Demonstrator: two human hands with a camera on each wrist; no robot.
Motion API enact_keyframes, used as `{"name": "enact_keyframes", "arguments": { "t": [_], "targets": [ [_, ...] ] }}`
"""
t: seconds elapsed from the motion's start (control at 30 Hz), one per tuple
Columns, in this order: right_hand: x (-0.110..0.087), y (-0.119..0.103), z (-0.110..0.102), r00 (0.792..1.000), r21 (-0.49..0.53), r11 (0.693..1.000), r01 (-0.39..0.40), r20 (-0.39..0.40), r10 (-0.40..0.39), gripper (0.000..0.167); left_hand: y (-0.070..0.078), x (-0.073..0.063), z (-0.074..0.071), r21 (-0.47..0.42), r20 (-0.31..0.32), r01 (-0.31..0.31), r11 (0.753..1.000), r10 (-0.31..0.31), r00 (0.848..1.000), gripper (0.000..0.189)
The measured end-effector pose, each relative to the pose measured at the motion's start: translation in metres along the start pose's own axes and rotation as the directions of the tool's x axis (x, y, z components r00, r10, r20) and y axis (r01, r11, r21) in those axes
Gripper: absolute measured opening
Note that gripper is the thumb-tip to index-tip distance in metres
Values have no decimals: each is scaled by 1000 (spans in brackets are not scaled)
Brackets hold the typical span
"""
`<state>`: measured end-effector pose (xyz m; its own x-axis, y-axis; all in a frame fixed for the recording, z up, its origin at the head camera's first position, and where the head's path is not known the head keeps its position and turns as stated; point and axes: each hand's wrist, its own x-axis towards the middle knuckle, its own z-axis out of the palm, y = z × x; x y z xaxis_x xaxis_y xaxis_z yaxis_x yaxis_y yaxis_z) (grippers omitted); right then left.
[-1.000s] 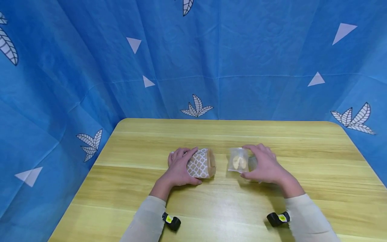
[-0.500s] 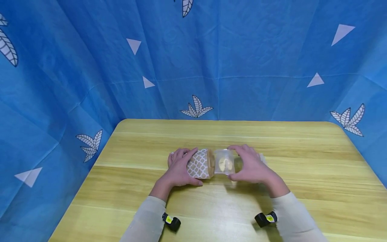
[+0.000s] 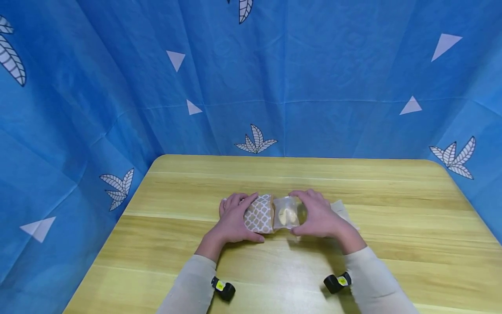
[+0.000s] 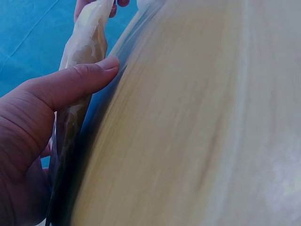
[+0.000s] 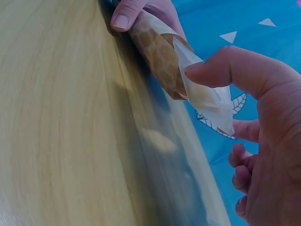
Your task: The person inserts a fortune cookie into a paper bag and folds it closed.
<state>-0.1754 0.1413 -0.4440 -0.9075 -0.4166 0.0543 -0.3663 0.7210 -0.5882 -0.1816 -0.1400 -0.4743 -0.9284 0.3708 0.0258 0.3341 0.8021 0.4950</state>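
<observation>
A brown paper bag (image 3: 259, 214) with a white lattice pattern lies on its side on the table, its mouth facing right. My left hand (image 3: 234, 220) grips it from the left, thumb on the near side and fingers on the far side. In my right hand (image 3: 318, 216), thumb and fingers pinch a small clear packet (image 3: 287, 214) with a pale, folded-looking cookie inside. The packet's left edge meets the bag's mouth; in the right wrist view the packet (image 5: 207, 94) overlaps the bag's opening (image 5: 176, 82). How far in it reaches is hidden.
Behind my right wrist lies a flat, whitish see-through piece (image 3: 344, 213), partly covered. The wooden table (image 3: 392, 187) ends at a blue curtain (image 3: 333, 87) with leaf and triangle prints. A black wrist camera (image 3: 223, 288) sits on each forearm.
My right hand has moved left with the packet, from a gap away right up to the bag's mouth. The whitish piece has come into fuller view. My left hand and the bag stay put.
</observation>
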Motion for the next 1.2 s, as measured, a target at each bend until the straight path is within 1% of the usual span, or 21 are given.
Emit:
{"name": "enact_keyframes", "arguments": {
  "t": [0.13,0.37,0.6,0.87,0.97,1.07,1.2],
  "targets": [
    [3,1,3,1000,-4,1000,6,1,-6,102,0,0,0,-1,10,5,1000,-5,1000,125],
    [8,-3,7,999,3,999,40,4,-40,101,0,1,0,-8,4,-12,1000,12,1000,124],
    [12,-4,13,999,1,999,36,34,-36,105,1,0,1,-14,-3,-20,1000,20,1000,125],
    [10,-4,14,997,54,999,-4,75,0,114,-1,0,3,-10,-9,-26,1000,26,1000,125],
    [6,0,12,998,97,995,3,65,-10,116,-1,0,4,-9,-11,-24,1000,24,1000,125],
    [1,4,8,999,141,990,22,45,-29,110,-2,1,4,-14,-14,-25,1000,25,1000,125],
    [-5,8,2,998,157,987,38,34,-44,94,-2,1,3,-18,-13,-21,1000,21,1000,125]
  ]
}}
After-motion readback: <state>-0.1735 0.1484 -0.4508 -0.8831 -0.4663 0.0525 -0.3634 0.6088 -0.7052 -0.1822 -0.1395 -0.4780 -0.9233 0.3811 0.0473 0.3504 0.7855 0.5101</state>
